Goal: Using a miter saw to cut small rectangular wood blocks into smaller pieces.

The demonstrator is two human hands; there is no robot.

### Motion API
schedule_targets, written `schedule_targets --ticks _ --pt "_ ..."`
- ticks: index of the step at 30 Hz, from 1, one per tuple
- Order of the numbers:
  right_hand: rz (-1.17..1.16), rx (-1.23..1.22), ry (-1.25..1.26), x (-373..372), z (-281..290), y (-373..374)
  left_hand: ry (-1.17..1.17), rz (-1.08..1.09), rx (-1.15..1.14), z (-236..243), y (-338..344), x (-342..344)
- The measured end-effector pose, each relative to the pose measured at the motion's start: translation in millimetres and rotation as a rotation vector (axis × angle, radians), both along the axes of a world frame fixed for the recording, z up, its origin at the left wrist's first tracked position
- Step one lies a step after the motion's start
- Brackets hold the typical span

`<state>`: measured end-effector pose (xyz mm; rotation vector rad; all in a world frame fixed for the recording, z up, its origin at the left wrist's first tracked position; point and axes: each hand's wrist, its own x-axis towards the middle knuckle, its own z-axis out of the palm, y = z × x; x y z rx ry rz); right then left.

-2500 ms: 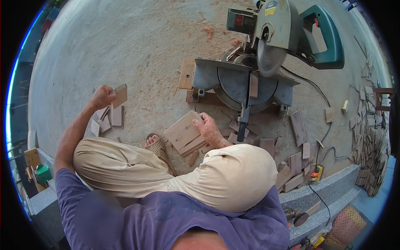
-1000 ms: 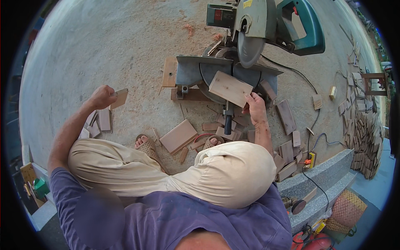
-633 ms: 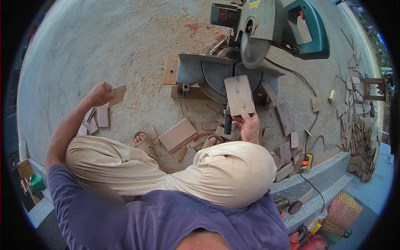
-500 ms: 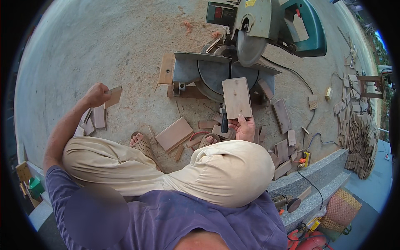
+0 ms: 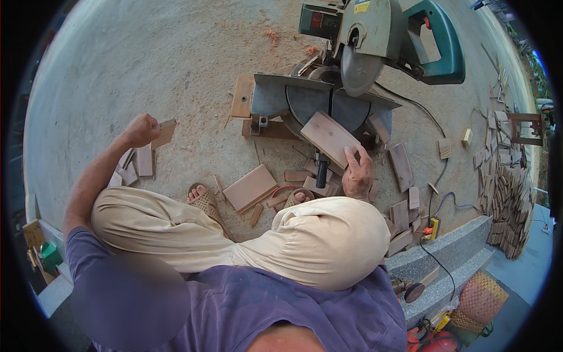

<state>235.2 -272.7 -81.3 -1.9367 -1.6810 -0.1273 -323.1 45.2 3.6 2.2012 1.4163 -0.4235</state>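
My left hand is held out over the floor at the left, fingers closed round one end of a small piece of wood. At the middle right, my right hand grips the lower right end of a flat wooden board. That board slants toward the upper left, in front of the grey table of a mitre saw. Behind it the round saw blade is raised, and the green saw handle stands up at its right. A black clamp handle shows just below the board.
Several wood offcuts lie about my feet, including a wide block and a plank. A large heap of wood pieces is at the far right. Near the stone step are a black power cord and a woven basket.
My right hand has turned the board from nearly upright to a slant, its top now leaning left, and the fingers now lie over its end. My left hand keeps its piece.
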Motion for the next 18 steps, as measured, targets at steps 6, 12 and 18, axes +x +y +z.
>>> schedule_targets --ticks 6,12,18 --pt "-0.082 -0.096 0.392 -6 -11 -3 0.022 0.013 -0.017 7 0 16" --pt "0.014 -0.180 0.166 -28 -6 20 0.031 0.011 -0.016 5 1 11" --pt "0.019 -0.152 0.006 -21 -3 77 0.004 0.028 -0.020 9 2 13"
